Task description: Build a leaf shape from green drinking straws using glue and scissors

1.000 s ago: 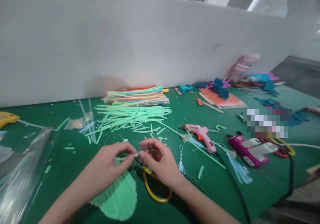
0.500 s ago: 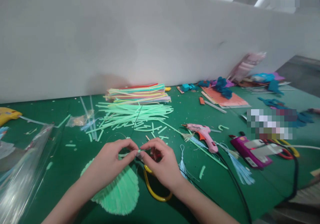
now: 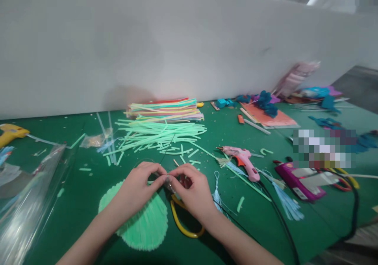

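No text, label, brand, number or sign can be read anywhere; any markings on the pink glue gun (image 3: 241, 160) are too blurred to be made out.

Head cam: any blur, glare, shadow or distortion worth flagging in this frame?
Head view: lighting soft and even, faint shadow on the white wall above the straw stack. Mild glare on the clear plastic sheet at left. Pink item at far right is smeared; edges stretch and the wall's top edge slants. Left hand and right hand fairly sharp, but what they pinch is too small to resolve.
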